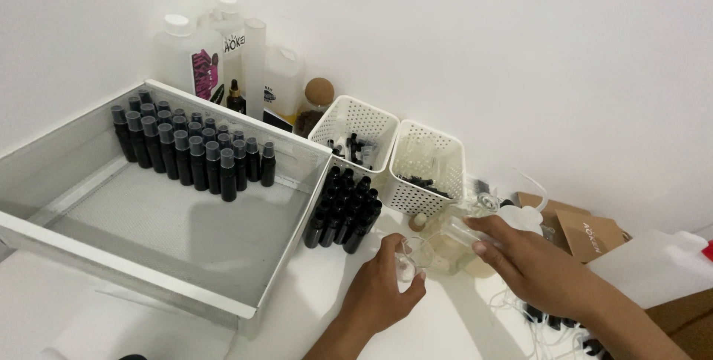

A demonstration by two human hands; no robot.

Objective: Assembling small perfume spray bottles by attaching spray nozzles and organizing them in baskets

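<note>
A person's left hand [382,289] pinches a small clear bottle [407,262] upright while the right hand [531,263], closed around a tilted clear jug [457,245] just above, best pours slowly, spout over its mouth.

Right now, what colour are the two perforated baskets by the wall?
Both baskets are white, with small holes in their walls; the head view shows them best.

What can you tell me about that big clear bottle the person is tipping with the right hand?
The clear bottle looks like see-through plastic or glass and holds pale yellowish liquid. It is tilted with its mouth towards the left hand, which holds a small clear container. The right hand grips it from the right, above the white table, in front of the white baskets.
</note>
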